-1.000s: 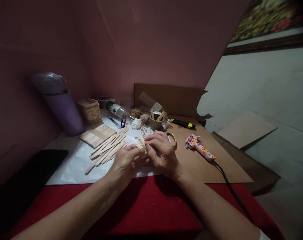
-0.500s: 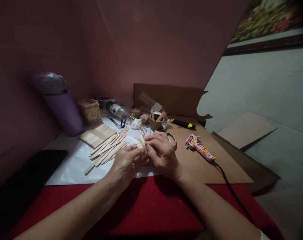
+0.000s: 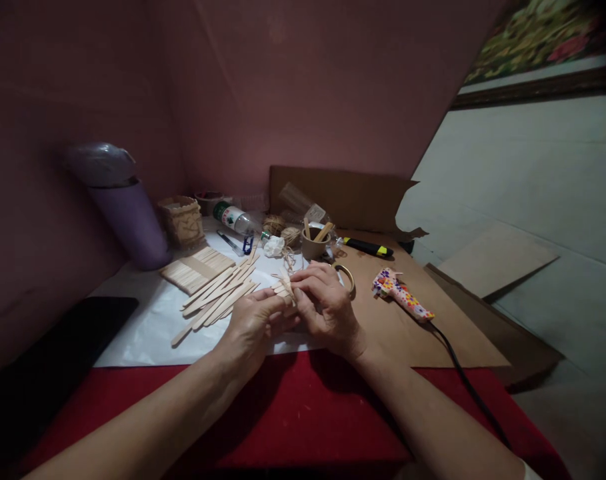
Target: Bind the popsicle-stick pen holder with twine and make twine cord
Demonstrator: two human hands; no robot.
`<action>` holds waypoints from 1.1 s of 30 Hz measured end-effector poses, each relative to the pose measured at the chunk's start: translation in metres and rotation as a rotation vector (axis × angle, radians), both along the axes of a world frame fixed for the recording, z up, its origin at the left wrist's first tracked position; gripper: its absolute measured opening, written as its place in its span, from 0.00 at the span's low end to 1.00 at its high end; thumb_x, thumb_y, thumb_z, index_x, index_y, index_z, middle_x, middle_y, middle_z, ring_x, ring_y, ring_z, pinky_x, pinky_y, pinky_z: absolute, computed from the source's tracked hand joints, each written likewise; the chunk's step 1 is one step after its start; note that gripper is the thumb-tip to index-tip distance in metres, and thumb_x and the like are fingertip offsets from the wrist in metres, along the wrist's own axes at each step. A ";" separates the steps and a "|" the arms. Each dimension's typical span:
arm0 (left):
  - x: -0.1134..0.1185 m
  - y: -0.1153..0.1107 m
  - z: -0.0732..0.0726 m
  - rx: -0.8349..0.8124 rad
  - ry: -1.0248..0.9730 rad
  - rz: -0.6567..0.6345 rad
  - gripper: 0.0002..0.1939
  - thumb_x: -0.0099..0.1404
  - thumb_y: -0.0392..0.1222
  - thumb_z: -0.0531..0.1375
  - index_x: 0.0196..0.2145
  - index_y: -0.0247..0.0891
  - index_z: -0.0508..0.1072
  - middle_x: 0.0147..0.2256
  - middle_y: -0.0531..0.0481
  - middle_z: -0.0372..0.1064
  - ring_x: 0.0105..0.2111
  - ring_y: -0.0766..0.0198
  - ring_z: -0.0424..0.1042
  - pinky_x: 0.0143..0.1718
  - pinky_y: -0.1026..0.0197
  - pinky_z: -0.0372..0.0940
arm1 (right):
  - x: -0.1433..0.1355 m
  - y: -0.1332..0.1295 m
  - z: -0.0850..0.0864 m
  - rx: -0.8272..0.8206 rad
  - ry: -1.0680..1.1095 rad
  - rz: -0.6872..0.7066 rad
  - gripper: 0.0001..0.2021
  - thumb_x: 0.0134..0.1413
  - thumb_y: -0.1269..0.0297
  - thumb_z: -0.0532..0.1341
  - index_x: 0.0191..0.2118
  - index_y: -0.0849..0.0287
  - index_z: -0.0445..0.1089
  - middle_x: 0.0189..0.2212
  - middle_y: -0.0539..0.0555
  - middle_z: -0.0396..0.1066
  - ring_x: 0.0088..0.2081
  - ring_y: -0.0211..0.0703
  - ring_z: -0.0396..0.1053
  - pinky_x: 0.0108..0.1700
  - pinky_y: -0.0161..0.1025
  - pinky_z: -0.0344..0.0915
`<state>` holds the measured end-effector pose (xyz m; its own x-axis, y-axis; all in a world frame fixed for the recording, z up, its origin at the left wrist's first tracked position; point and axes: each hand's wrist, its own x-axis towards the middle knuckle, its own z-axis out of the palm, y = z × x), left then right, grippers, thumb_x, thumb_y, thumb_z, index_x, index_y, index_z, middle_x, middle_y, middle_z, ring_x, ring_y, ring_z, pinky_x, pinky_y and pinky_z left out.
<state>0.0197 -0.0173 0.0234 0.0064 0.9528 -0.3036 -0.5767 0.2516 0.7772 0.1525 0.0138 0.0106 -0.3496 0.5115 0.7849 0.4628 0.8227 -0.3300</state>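
Note:
Between my two hands is a small pale piece made of wooden craft sticks (image 3: pixel 281 288), with strands that look like twine about it. My left hand (image 3: pixel 255 320) pinches its left side between thumb and fingers. On the other side, my right hand (image 3: pixel 327 308) closes its thumb and fingertips on the piece; the fingers hide much of it. Loose craft sticks (image 3: pixel 217 297) lie fanned out on white paper to the left, beside a banded bundle of sticks (image 3: pixel 197 269). Just beyond my right hand lies a roll of tape (image 3: pixel 351 280).
At the right, a flower-patterned glue gun (image 3: pixel 401 295) rests on brown cardboard (image 3: pixel 433 347), its cord trailing forward. Behind are a cutter knife (image 3: pixel 367 247), a cup (image 3: pixel 313 248) with sticks, twine balls (image 3: pixel 290 236) and a plastic bottle (image 3: pixel 233 219). A purple flask (image 3: pixel 130 223) stands left.
The whole view has shifted very slightly. Both hands keep the same grip on the craft-stick piece, with barely any visible movement.

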 end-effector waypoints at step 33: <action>-0.001 0.002 -0.006 0.002 0.036 -0.010 0.08 0.39 0.30 0.62 0.14 0.34 0.64 0.15 0.57 0.58 0.17 0.72 0.60 0.27 0.61 0.69 | 0.000 0.000 0.000 -0.009 0.013 0.033 0.06 0.55 0.72 0.55 0.32 0.58 0.69 0.35 0.55 0.72 0.43 0.46 0.65 0.53 0.51 0.58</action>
<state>0.0184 -0.0154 0.0173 0.0050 0.9534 -0.3017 -0.5462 0.2554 0.7978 0.1524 0.0134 0.0102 -0.3557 0.5071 0.7851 0.4312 0.8343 -0.3435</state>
